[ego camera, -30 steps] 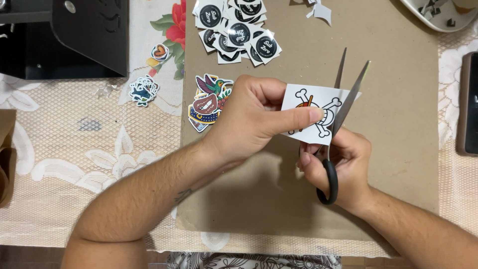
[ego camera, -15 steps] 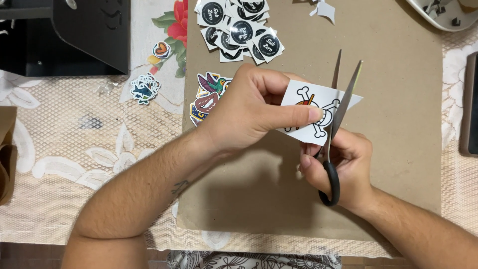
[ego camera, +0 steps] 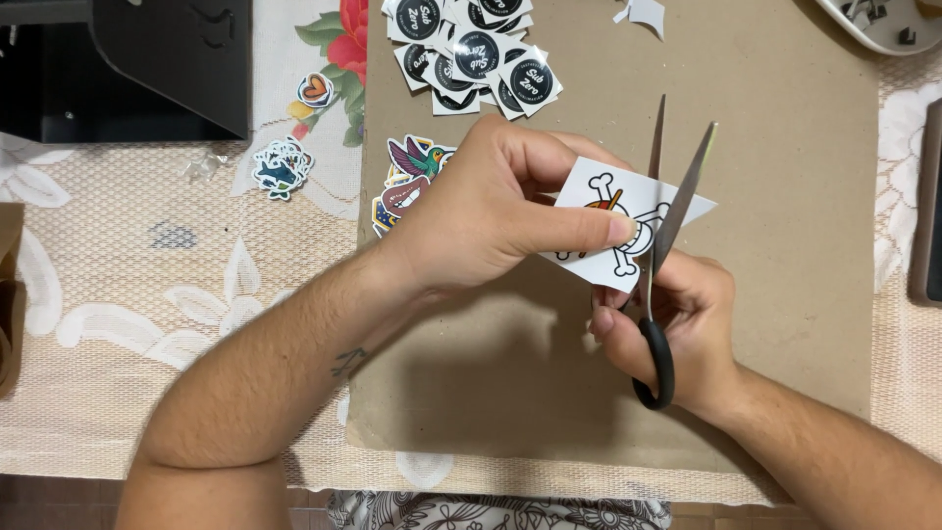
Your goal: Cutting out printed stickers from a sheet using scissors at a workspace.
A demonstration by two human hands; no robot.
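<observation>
Sticker paper (ego camera: 628, 211) beside round stickers (ego camera: 476, 49)

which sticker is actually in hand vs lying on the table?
The white skull-and-crossbones sticker, pinched in the left hand between the open scissors blades. The round black stickers and the colourful bird sticker lie loose.

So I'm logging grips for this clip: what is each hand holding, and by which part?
The left hand pinches the white skull sticker by its left edge; the right hand holds the scissors by their black handle loops, blades open.
</observation>
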